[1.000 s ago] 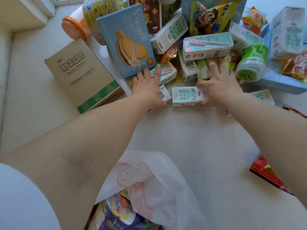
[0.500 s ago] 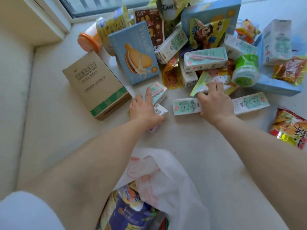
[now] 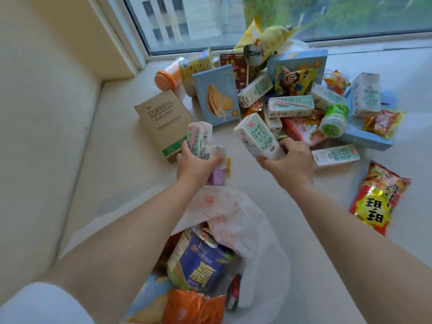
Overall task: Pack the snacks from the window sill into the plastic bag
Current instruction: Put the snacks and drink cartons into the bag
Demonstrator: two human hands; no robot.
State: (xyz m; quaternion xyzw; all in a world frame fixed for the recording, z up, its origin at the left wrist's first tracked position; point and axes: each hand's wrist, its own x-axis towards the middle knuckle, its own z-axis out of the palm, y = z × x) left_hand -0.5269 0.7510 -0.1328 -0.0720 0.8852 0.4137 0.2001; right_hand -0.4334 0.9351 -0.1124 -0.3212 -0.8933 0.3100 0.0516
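My left hand (image 3: 194, 166) grips two small drink cartons (image 3: 199, 139), one mint-and-white and one with a purple base, lifted off the sill. My right hand (image 3: 288, 163) holds a mint-green milk carton (image 3: 258, 136) tilted up to the left. Both hands hover above the white plastic bag (image 3: 252, 230), which lies open at the near edge with a purple snack packet (image 3: 198, 263) and an orange packet (image 3: 194, 307) inside. A heap of snacks (image 3: 289, 106) covers the window sill (image 3: 112, 141) beyond the hands.
A brown cardboard box (image 3: 163, 118) lies left of the heap, beside a blue biscuit box (image 3: 216, 94). One milk carton (image 3: 335, 155) lies flat right of my right hand. A red-and-yellow crisp bag (image 3: 378, 197) lies at the right. The window (image 3: 257, 17) runs behind the heap.
Both hands closed on cartons that lay on the sill and lifted them back toward the bag. My view tilted up, showing more of the window.
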